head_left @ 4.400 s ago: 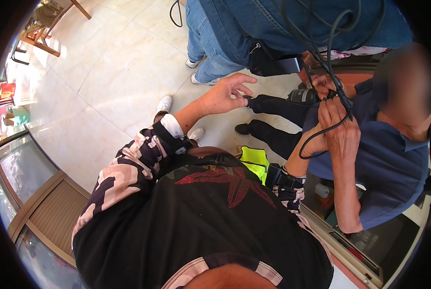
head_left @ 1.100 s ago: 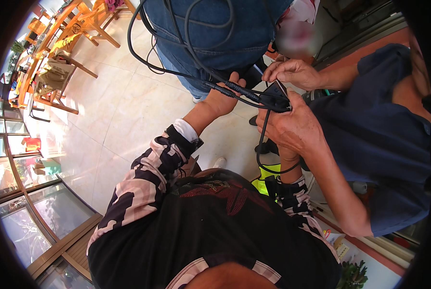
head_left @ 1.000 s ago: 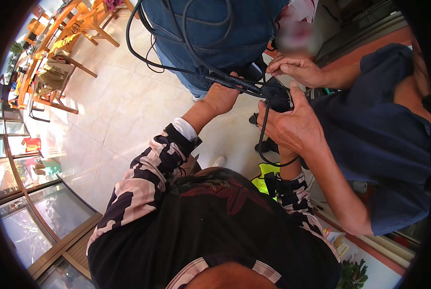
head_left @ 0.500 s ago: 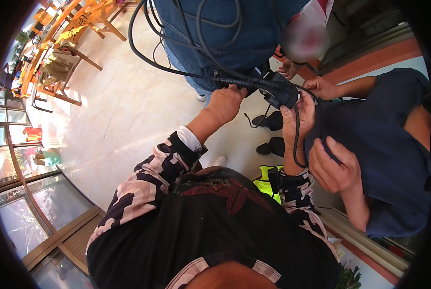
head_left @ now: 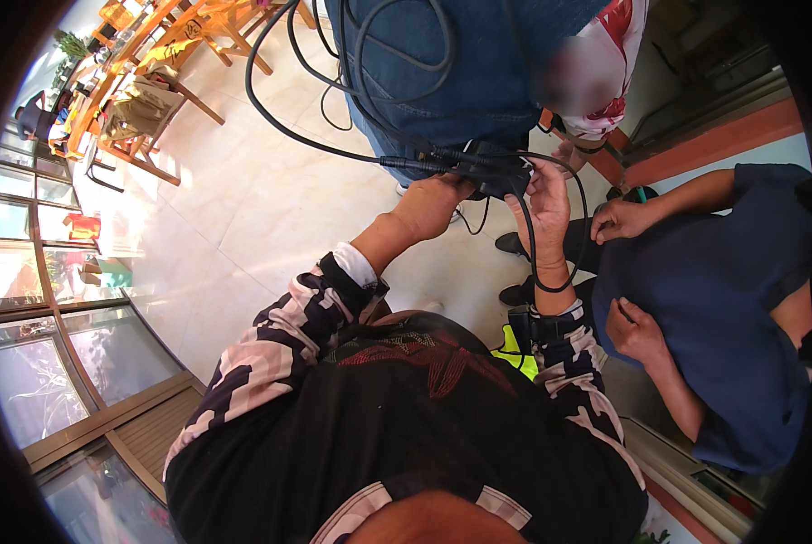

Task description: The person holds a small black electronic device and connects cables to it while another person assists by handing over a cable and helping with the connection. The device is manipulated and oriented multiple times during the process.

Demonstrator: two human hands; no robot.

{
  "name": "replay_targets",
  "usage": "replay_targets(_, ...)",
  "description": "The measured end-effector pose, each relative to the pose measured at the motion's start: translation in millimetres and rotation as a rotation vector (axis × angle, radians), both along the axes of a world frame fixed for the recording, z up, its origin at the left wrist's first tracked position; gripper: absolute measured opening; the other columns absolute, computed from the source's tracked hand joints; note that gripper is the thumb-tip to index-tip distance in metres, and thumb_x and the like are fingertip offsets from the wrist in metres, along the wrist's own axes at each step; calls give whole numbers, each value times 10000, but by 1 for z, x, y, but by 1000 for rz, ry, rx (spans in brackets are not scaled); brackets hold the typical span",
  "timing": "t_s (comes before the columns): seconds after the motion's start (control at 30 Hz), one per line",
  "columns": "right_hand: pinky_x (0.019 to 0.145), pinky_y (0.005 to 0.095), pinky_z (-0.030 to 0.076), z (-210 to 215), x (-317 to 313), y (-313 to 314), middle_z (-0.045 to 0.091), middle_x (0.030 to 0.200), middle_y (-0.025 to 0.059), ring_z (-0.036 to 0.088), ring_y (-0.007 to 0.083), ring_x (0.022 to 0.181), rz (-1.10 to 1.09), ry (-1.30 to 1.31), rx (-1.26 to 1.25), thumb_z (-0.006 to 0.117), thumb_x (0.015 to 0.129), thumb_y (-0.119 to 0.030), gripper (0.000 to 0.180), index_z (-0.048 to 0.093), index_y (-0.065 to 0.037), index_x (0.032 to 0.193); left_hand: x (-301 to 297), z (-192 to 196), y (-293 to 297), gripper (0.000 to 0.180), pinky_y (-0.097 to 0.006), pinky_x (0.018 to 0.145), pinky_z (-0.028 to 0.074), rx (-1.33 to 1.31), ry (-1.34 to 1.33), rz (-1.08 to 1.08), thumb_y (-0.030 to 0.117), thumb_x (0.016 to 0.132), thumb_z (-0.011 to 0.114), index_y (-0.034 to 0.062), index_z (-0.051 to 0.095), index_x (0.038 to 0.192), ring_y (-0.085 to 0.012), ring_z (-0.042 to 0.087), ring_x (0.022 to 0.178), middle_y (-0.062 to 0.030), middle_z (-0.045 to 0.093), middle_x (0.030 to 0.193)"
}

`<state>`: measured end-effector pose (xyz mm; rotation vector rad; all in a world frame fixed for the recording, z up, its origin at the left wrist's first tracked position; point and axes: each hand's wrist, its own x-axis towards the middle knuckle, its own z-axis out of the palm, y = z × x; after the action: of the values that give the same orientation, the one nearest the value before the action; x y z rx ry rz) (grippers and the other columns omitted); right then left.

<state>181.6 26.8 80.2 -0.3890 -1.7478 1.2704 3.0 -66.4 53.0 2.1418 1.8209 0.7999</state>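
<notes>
Both of my hands are on a black box-shaped device (head_left: 496,183) with thick black cables plugged into it. My left hand (head_left: 427,207) grips its left side, fingers curled in, just below the cable connectors (head_left: 415,165). On the other side, my right hand (head_left: 547,207) holds the box between thumb and fingers, palm turned up. One black cable (head_left: 531,240) drops in a loop past my right wrist. More cable (head_left: 261,100) runs up in wide loops over the blue denim clothing (head_left: 487,77) of a person standing close in front. The device's underside is hidden.
A co-worker in a dark blue top (head_left: 696,299) stands at my right, both hands near my right forearm. Wooden chairs (head_left: 143,118) and a long table stand far left. Glass window panels (head_left: 88,354) line the left; a yellow-green vest (head_left: 516,354) hangs beside my right sleeve.
The device and my right hand have shifted slightly left. The co-worker's upper hand has drawn back from the device, and the lower hand has dropped away from my right wrist.
</notes>
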Motion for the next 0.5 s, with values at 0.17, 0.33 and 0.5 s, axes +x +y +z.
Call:
replay_targets(0.17,837,224,435,16,-8,-5,522,983,31,523,99,864,42,-47,-38,728,811,-50,536,463,37,1268,-7,5,-15,409,-401,831,508,-45,-249,56,31,715,685,28,601,1115,-363,608,975,-203,592,1135)
replay_targets(0.33,800,217,443,26,-4,-5,512,941,12,501,85,819,60,-115,-27,734,768,-2,543,494,17,1254,-20,14,-21,434,-344,781,515,19,-568,196,58,660,801,24,623,1054,-268,625,902,-143,615,1093)
replay_targets(0.5,762,232,451,22,1,-6,513,1048,46,498,106,836,90,-228,85,774,750,-52,571,507,44,1246,-29,29,-7,965,-377,1046,400,231,-482,-118,110,552,893,60,390,1373,-306,455,1265,-161,404,1409)
